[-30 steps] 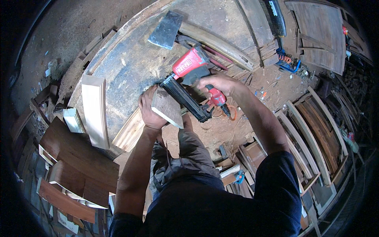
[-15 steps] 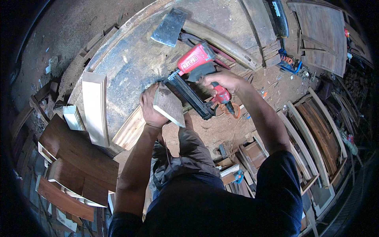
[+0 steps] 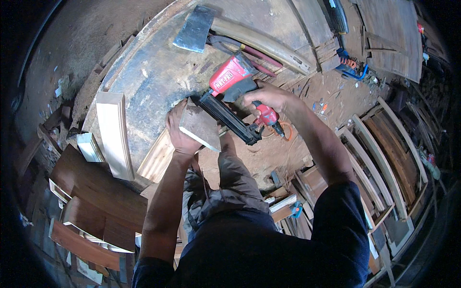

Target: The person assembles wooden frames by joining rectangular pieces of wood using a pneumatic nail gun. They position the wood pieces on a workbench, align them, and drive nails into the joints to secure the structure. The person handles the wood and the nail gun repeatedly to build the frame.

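My left hand (image 3: 179, 128) is closed around the left edge of a short wooden board (image 3: 200, 126), which it holds tilted at the near edge of the worktable. My right hand (image 3: 269, 97) grips the handle of a red and black nail gun (image 3: 234, 74). The gun's nose points to the left, right at the board's far corner; I cannot tell whether it touches. Its long black magazine (image 3: 230, 118) runs along the board's right side. An orange air hose (image 3: 287, 132) hangs by the handle's lower end.
On the worktable (image 3: 144, 79) lie an axe (image 3: 195, 29), pincers with red handles (image 3: 259, 56) and pale moulded wood lengths (image 3: 111, 132). Brown wooden panels (image 3: 96, 192) are stacked at the left. Curved frames (image 3: 377, 158) lean at the right above a floor littered with scraps.
The view has shifted slightly, so the axe and table sit further up and left. The nail gun has tilted a little and dropped closer to the board. Both hands keep their grips.
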`<state>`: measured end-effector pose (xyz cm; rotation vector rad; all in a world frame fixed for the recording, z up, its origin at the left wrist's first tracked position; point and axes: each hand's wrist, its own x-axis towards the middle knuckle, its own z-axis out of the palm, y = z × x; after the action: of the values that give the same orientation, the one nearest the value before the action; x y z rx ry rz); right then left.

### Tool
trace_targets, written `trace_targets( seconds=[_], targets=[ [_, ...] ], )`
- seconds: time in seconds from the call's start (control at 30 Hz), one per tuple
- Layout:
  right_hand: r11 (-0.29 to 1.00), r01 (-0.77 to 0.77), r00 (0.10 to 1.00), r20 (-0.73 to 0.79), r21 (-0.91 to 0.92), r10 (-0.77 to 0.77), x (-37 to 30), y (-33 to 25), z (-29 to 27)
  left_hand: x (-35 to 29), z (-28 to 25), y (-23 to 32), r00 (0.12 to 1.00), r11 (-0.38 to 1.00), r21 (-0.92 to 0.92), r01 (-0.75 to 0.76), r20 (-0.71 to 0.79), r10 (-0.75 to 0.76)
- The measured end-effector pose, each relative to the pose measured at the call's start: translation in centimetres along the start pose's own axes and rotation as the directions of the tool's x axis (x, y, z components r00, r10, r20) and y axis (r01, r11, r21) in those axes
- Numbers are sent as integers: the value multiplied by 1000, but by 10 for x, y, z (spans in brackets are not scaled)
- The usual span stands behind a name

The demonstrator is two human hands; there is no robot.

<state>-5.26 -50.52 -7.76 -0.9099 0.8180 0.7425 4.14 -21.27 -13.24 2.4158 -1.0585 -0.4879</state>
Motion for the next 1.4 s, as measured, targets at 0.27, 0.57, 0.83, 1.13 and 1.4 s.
trace_targets(
  seconds=[0.27, 0.57, 0.83, 1.13, 1.4],
  targets=[
    [998, 48, 999, 10, -42, -48, 6, 7, -4, -1, 2, -2, 997, 994, 71, -78, -17, 79],
    [999, 37, 999, 15, -26, -36, 3, 8, -8, 1, 0, 1, 995, 997, 16, -74, -66, 75],
    [999, 34, 999, 7, 3, -34, 0, 24, -6, -1, 11, -7, 998, 996, 89, -29, -54, 34],
    [998, -15, 996, -92, 61, 20, -15, 33, -2, 2, 5, 1, 997, 998, 48, -40, -58, 42],
    [996, 16, 998, -62, 92, -11, -12, 53, -9, 5, 10, 0, 999, 996, 82, -39, -25, 42]
  ],
)
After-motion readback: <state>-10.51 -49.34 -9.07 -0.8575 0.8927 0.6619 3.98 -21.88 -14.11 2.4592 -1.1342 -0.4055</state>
